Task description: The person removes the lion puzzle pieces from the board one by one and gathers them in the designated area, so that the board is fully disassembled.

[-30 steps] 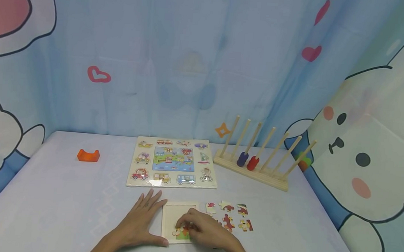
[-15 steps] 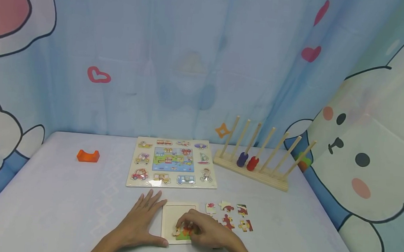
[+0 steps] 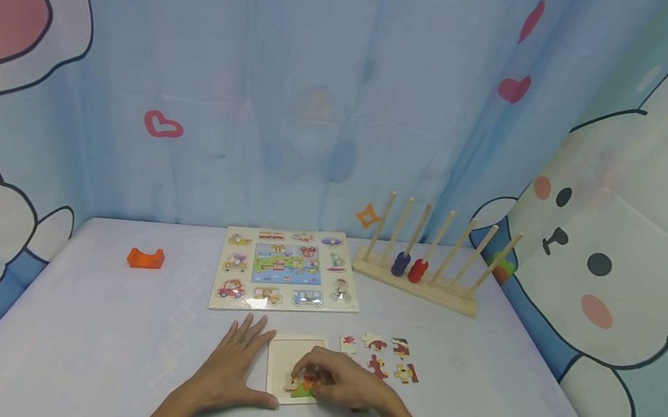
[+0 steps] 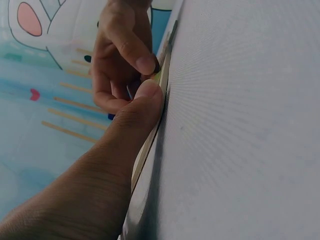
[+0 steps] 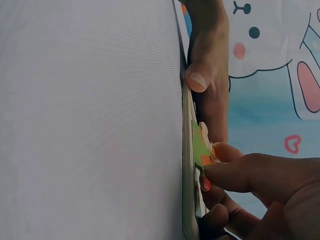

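A square wooden puzzle tray [image 3: 282, 353] lies flat near the table's front edge. Along its left side rests my left hand [image 3: 232, 369], fingers spread, the thumb on the lower left corner. My right hand [image 3: 345, 380] is over the tray's right part, pinching a green and orange puzzle piece [image 5: 201, 147] between thumb and fingers. In the right wrist view the piece stands tilted up from the tray; the fingers cover part of it. Loose puzzle pieces [image 3: 406, 372] with red-brown and yellow print lie to the right of the tray, some partly hidden by the right hand.
A larger picture puzzle board [image 3: 285, 299] printed with vehicles lies behind the tray. At the back right stands a wooden peg rack [image 3: 415, 290] with blue beads [image 3: 401, 263] and red beads [image 3: 418, 270]. An orange notched block [image 3: 146, 259] sits at the back left.
The right hand shifts only very slightly, its fingers still on the puzzle piece over the tray. The left hand keeps its place.
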### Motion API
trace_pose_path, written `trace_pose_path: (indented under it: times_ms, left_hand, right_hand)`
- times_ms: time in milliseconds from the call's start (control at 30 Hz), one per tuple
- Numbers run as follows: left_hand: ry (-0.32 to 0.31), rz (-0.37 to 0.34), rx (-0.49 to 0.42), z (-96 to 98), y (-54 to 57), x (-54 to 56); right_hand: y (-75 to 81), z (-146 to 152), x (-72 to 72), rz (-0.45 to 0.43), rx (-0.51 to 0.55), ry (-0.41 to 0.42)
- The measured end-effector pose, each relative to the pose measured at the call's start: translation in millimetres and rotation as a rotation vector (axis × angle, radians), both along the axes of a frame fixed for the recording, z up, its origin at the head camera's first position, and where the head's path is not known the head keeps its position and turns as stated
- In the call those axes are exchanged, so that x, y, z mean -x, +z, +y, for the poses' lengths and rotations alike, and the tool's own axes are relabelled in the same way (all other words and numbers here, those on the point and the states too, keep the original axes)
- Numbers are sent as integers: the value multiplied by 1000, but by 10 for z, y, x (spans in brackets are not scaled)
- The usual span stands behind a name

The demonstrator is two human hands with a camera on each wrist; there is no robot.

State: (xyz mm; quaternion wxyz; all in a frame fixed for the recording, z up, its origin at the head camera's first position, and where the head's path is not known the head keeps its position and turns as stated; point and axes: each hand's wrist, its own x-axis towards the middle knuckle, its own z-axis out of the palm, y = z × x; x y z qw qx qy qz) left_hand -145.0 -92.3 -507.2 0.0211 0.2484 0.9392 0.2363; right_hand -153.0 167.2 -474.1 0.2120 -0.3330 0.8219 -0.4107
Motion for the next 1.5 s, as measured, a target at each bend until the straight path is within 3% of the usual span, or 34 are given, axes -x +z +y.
trace_pose_path:
  times_ms: [400,533,700,967,1067,1300,1500]
  left_hand:
    - [-11,-4,-7,-11,12,-11]
    - [-9,-6,-2,-8,9,-9]
    - [-8,-7,0,-5,12,-9]
    - [-2,4,-4,-3,6,-4]
    - [-7,10,-9,-5,2,-5]
    - [-9,14,-9,-12,-7,-5]
    - [-11,22,-18,-8,-7,-3]
  right_hand:
    - [72,-90,-57,170,-171,-25]
    - [76,-91,-56,186,-170,-21]
    - [44,-60,-35,152,-118,-6]
    - [1,-25,3,-13,33,-34]
    - [10,-17,18,-33,59,-52]
    - [141,141,83,-2,49,-95]
    - [286,496,114,-82,62,-193]
